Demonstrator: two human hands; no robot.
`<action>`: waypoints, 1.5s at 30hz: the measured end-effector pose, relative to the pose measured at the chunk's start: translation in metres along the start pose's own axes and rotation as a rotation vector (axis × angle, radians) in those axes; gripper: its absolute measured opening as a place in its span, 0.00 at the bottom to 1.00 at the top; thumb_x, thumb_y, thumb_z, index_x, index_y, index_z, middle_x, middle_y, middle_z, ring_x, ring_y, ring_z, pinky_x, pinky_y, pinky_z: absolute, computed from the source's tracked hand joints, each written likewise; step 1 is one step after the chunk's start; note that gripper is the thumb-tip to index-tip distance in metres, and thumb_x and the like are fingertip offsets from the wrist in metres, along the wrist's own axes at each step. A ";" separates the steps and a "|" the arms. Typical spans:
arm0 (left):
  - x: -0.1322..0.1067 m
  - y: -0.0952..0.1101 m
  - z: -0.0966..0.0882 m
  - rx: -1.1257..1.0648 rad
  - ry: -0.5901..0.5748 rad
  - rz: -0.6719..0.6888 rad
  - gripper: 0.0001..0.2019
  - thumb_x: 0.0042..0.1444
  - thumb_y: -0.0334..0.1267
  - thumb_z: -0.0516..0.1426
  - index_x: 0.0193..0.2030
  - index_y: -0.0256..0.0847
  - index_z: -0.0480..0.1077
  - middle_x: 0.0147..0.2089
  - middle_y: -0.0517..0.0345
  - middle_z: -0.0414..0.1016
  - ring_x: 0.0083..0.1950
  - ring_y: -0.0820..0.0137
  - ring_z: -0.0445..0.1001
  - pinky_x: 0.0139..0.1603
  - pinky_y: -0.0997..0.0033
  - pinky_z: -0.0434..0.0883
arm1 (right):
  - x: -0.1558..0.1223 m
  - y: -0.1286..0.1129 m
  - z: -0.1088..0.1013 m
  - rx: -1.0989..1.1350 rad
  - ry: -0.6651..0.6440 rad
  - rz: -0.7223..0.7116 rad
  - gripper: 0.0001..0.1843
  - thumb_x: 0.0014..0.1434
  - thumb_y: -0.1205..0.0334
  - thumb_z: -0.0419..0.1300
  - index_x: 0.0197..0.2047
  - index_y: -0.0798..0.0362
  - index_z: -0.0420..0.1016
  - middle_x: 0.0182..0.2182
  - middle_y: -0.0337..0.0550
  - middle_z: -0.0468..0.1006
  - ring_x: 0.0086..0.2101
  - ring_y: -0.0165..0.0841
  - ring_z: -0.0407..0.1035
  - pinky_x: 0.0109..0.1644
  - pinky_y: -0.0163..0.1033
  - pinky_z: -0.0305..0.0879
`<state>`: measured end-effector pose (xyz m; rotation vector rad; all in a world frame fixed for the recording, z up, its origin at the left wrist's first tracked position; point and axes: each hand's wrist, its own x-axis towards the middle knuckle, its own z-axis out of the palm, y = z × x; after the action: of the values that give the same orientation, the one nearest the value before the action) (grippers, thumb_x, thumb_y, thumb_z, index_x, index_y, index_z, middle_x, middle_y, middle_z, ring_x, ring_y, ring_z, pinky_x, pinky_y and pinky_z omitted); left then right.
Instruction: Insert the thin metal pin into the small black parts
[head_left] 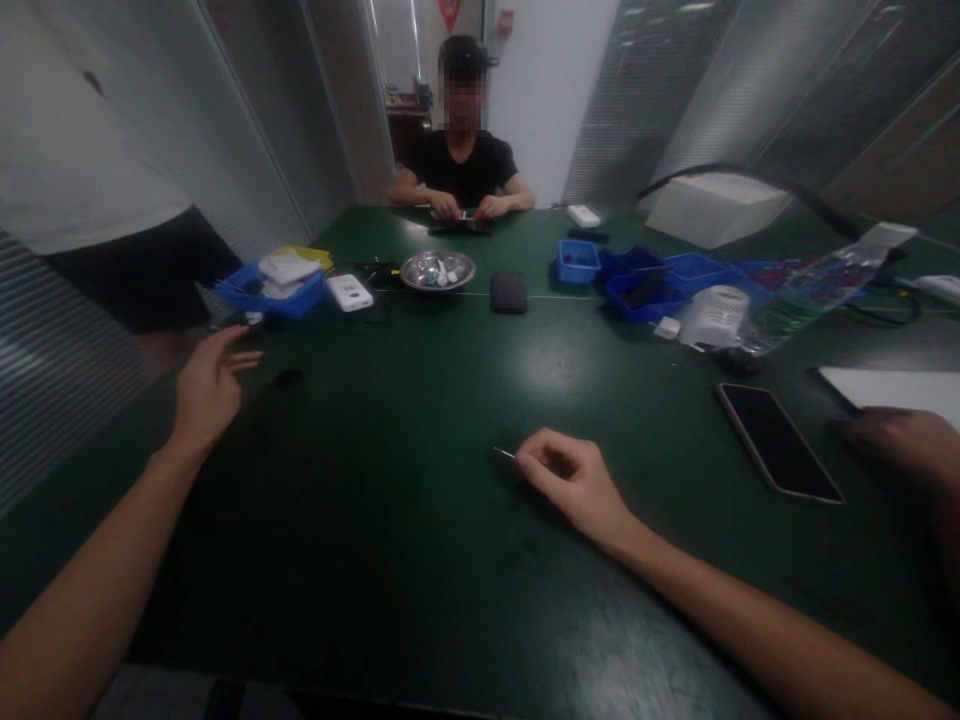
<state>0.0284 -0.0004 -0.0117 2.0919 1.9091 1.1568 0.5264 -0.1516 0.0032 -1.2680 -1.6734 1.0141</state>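
My right hand (574, 475) pinches a thin, short metal piece (504, 453) just above the green table (390, 480). Its tip pokes out to the left of my fingers; the rest is hidden, so its exact kind is unclear. On the left, my left hand (210, 385) reaches out with fingers apart, and I see nothing held in it. Beyond its fingertips lie small dark and white items (253, 319) beside a blue tray (289, 297) with white pieces in it. A small dark oval thing (288, 377) rests on the table to the right of that hand.
A metal bowl (437, 272) with small parts, a white device (350, 292) and a black square item (509, 292) stand mid-table. Blue bins (577, 262), a plastic bottle (817, 290) and a phone (780, 440) are rightward. Another person's hand (904, 440) is at right; a person sits opposite.
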 end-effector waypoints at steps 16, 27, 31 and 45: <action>0.007 -0.054 -0.009 0.347 -0.404 0.135 0.22 0.65 0.52 0.53 0.56 0.43 0.78 0.61 0.49 0.73 0.57 0.53 0.73 0.60 0.54 0.69 | -0.001 0.002 0.001 0.013 -0.010 -0.002 0.11 0.66 0.56 0.62 0.34 0.54 0.77 0.26 0.38 0.73 0.27 0.31 0.66 0.32 0.36 0.60; 0.004 -0.049 -0.016 0.315 -0.351 -0.114 0.20 0.61 0.49 0.57 0.55 0.44 0.78 0.52 0.52 0.80 0.48 0.58 0.77 0.52 0.62 0.71 | -0.001 0.003 0.000 0.007 -0.013 -0.008 0.11 0.66 0.57 0.62 0.34 0.54 0.77 0.26 0.38 0.73 0.27 0.30 0.66 0.31 0.36 0.61; 0.005 -0.053 -0.017 0.391 -0.326 -0.196 0.23 0.59 0.54 0.59 0.53 0.41 0.80 0.51 0.49 0.79 0.47 0.57 0.77 0.52 0.61 0.71 | -0.002 0.004 0.000 0.001 -0.015 -0.009 0.11 0.66 0.57 0.62 0.34 0.54 0.77 0.26 0.38 0.73 0.27 0.31 0.67 0.31 0.36 0.61; 0.003 -0.026 -0.017 0.234 -0.166 -0.415 0.16 0.56 0.48 0.64 0.47 0.42 0.81 0.46 0.53 0.82 0.46 0.60 0.79 0.48 0.65 0.73 | -0.002 0.003 0.001 0.005 -0.017 -0.016 0.12 0.67 0.56 0.61 0.34 0.54 0.77 0.26 0.38 0.73 0.27 0.31 0.66 0.31 0.35 0.60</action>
<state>-0.0028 0.0003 -0.0117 1.6936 2.3329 0.6812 0.5273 -0.1532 0.0001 -1.2443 -1.6907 1.0219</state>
